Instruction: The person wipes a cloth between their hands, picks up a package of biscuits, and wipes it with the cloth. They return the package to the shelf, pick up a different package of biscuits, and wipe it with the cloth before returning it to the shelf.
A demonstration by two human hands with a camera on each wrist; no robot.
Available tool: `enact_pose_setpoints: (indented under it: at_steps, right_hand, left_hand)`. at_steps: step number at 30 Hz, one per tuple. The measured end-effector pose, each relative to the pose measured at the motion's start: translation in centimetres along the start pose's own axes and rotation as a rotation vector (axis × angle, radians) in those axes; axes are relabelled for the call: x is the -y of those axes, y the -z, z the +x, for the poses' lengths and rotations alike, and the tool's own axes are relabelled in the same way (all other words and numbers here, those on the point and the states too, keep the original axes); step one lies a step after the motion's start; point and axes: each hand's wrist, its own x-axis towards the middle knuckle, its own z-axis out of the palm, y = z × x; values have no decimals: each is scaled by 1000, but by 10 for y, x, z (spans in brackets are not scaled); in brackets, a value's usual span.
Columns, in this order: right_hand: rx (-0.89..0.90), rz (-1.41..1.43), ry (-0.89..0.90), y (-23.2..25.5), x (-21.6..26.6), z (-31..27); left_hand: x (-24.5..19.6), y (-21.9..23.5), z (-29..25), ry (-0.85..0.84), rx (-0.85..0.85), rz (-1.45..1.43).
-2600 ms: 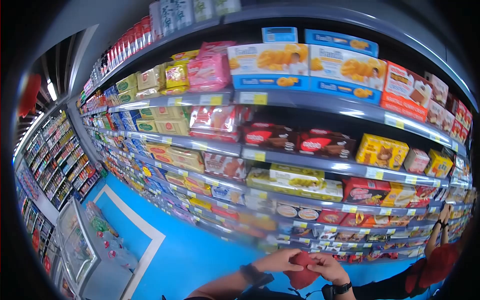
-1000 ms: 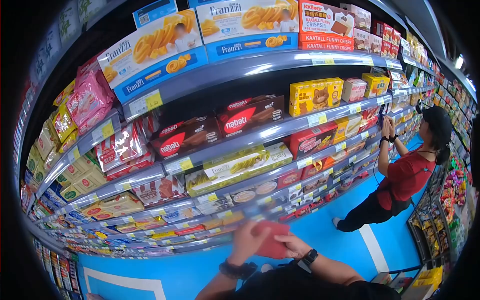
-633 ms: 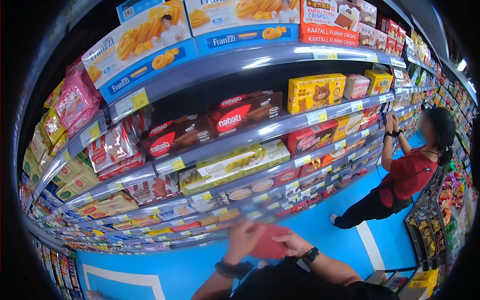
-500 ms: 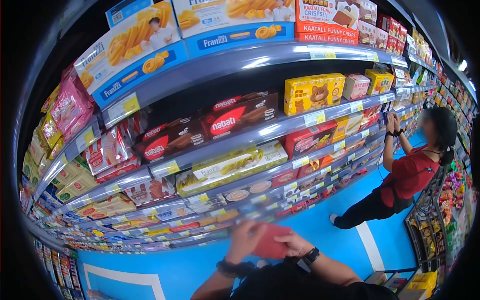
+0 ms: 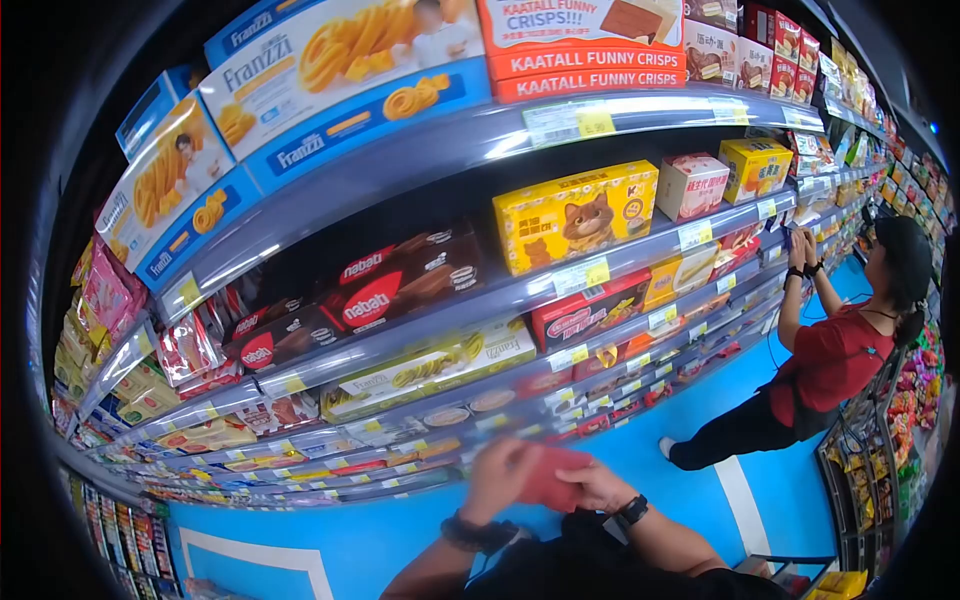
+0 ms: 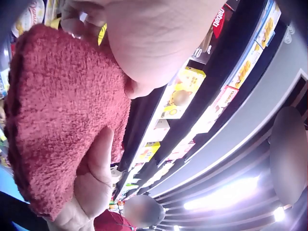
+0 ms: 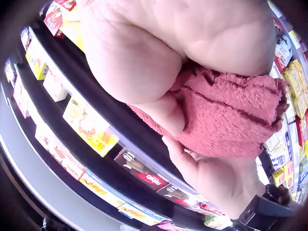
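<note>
A red, fuzzy cloth (image 5: 552, 478) is held up between both hands, low in the head view, in front of the shelves. My left hand (image 5: 497, 480) grips its left side, and my right hand (image 5: 603, 487) pinches its right side with the thumb on top. From the left wrist, the cloth (image 6: 67, 115) spreads broad and flat-faced, with the right thumb (image 6: 98, 159) pressed against it. In the right wrist view the cloth (image 7: 226, 115) shows folded layers and creases under my right hand (image 7: 144, 53); the left hand (image 7: 216, 175) holds it from the opposite side.
Store shelves hold blue-and-white Franzzi cookie boxes (image 5: 340, 75), dark nabati boxes (image 5: 385, 285) and a yellow cat-face box (image 5: 580, 215). At the right a person in a red shirt (image 5: 835, 350) stands facing the shelves. The floor (image 5: 390, 545) is blue with white lines.
The head view has swung right along the shelves, bringing the other person fully into sight. The cloth, bunched at first, now looks flatter and folded; both hands keep hold of it.
</note>
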Motion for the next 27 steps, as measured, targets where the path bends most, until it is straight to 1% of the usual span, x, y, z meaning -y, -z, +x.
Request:
enact_pose_setpoints:
  at_steps: [2,5,8,11,13,15,16,19,21,22,24,27]
  right_hand:
    - [43,-1,6,5,25,-3]
    - [102,33,17,16,55,-6]
    - [102,9,-16,46,72,0]
    - [146,-31,-96,69,91,9]
    - [193,-50,-143,80,102,17]
    - [210,-91,-152,85,112,20]
    - [226,-108,-154,87,116,22]
    - [303,-125,-154,81,133,33]
    - [374,-92,-162,66,144,32]
    - [370,-100,-164,65,145,32]
    - [363,-117,-167,65,147,32]
    - [366,-133,-142,57,153,24]
  left_hand:
    - [-6,-12,12,9,17,11]
    - [-14,-33,28,-68,-39,2]
    - [-10,-54,40,-45,-55,6]
    - [-17,-67,39,31,-86,76]
    - [-16,-69,41,41,-123,100]
    - [-30,-64,46,57,-149,101]
    - [-52,-56,55,7,-158,147]
    - [-104,-33,85,-386,-234,253]
    - [-136,-24,102,-499,-229,278]
    - [-150,-21,109,-557,-225,288]
    - [-177,-23,123,-621,-184,271]
    - [-192,-36,136,-701,-141,280]
